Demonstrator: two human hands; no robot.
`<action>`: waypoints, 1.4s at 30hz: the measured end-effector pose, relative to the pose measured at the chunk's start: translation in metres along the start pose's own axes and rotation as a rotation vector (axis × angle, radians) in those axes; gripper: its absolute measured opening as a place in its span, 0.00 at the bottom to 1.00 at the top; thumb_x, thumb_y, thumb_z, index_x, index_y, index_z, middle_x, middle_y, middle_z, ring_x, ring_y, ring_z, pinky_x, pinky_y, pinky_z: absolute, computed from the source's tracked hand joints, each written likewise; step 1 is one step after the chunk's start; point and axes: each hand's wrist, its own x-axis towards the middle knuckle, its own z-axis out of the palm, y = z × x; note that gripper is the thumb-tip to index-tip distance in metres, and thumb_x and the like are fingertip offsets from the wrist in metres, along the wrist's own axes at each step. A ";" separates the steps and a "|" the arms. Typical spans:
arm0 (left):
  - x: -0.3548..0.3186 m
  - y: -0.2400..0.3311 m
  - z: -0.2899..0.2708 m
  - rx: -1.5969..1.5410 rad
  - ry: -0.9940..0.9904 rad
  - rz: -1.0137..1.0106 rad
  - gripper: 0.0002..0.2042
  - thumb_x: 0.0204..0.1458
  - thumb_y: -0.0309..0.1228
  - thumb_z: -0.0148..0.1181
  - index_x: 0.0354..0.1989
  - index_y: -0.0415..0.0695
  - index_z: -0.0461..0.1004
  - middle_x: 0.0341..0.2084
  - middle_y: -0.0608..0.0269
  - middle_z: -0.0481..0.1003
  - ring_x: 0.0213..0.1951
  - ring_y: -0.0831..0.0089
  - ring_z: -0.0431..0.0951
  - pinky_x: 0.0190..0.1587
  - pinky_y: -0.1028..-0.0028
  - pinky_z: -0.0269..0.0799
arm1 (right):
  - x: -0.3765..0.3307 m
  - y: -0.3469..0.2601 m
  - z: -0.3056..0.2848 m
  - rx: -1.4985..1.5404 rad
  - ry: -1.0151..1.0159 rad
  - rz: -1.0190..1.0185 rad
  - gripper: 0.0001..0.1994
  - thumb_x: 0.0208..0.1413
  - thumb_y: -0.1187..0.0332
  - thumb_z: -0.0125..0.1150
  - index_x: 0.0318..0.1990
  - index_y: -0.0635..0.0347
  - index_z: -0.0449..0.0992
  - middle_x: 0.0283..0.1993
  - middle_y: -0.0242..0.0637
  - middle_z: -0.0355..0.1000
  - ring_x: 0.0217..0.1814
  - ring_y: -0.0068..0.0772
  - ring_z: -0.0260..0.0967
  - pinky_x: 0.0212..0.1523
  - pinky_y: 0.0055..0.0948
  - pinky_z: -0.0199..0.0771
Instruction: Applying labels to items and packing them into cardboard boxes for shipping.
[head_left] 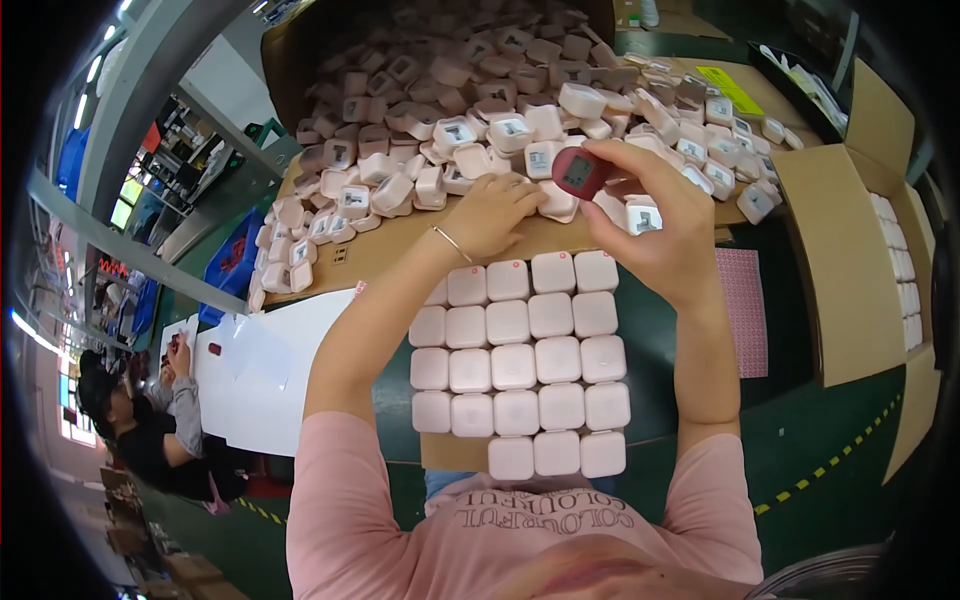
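Note:
My right hand (655,215) is raised over the front of a heap of pale pink boxes (400,140), pinching a small dark red device (579,172) with a grey display between thumb and fingers. Palm down, my left hand (492,215) rests at the heap's near edge, fingers stretched toward a pink box (557,202); whether it touches that box I cannot tell. Below both hands, rounded square pink boxes (515,367) lie in close rows on a cardboard sheet (455,450). A few in the far row bear small red marks.
An open carton (830,270) with pink boxes inside stands at the right. Beside the rows lies a sheet of pink stickers (741,312). A blue bin (235,262) and a white board (262,375) are on the left, where another person (150,430) handles small red items.

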 end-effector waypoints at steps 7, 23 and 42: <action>0.019 -0.023 0.021 -0.028 -0.109 -0.052 0.17 0.49 0.31 0.58 0.49 0.49 0.68 0.49 0.64 0.71 0.48 0.62 0.72 0.50 0.64 0.64 | 0.003 -0.002 -0.008 -0.062 -0.009 -0.072 0.22 0.42 0.79 0.69 0.49 0.61 0.76 0.45 0.39 0.77 0.40 0.30 0.76 0.41 0.24 0.78; -0.078 0.062 -0.045 -2.195 0.430 -0.611 0.26 0.66 0.49 0.32 0.61 0.44 0.64 0.52 0.63 0.71 0.48 0.70 0.72 0.45 0.69 0.68 | -0.014 -0.012 0.035 -0.060 -0.286 -0.110 0.19 0.40 0.70 0.73 0.44 0.58 0.77 0.41 0.35 0.77 0.41 0.37 0.75 0.40 0.29 0.75; -0.106 0.107 -0.054 -1.713 0.412 -0.593 0.25 0.64 0.54 0.40 0.58 0.46 0.57 0.45 0.63 0.69 0.48 0.78 0.70 0.51 0.77 0.66 | -0.036 -0.040 0.075 -0.018 -0.441 -0.149 0.19 0.34 0.60 0.74 0.38 0.49 0.82 0.41 0.24 0.73 0.46 0.36 0.64 0.56 0.47 0.59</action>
